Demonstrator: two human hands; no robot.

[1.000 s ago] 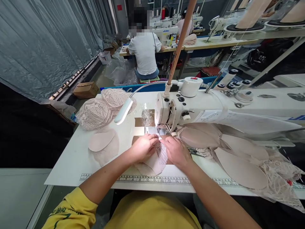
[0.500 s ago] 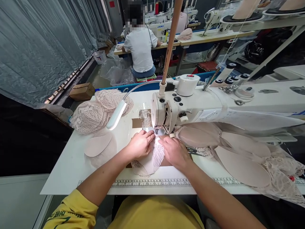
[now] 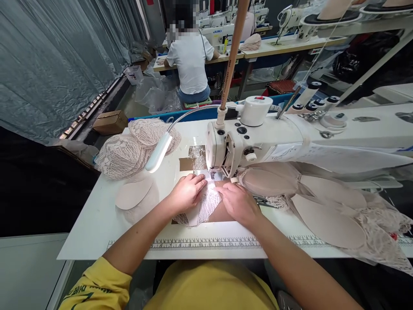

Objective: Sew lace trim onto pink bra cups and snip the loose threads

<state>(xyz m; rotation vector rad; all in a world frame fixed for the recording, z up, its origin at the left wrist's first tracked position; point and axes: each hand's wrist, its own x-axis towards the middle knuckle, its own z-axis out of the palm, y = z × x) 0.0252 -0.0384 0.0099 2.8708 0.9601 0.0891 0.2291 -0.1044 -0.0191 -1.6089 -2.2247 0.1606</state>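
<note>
A beige lace-covered cup piece (image 3: 206,206) lies on the white table (image 3: 97,224) under the needle of the white sewing machine (image 3: 245,142). My left hand (image 3: 187,191) lies flat on its left side, fingers stretched toward the presser foot. My right hand (image 3: 238,202) presses flat on its right side, fingertips close to the needle. The lit needle area (image 3: 214,175) sits just beyond both hands.
A pile of lace cups (image 3: 132,146) and a flat oval pad (image 3: 134,193) lie at the left. Joined beige cups (image 3: 316,206) trail right under the machine arm. A gooseneck lamp (image 3: 158,150) hangs over the table. A person in white (image 3: 190,60) sits ahead.
The lace piece has fed further under the needle away from me, and both hands have slid forward with it. Less of the piece shows near the ruler.
</note>
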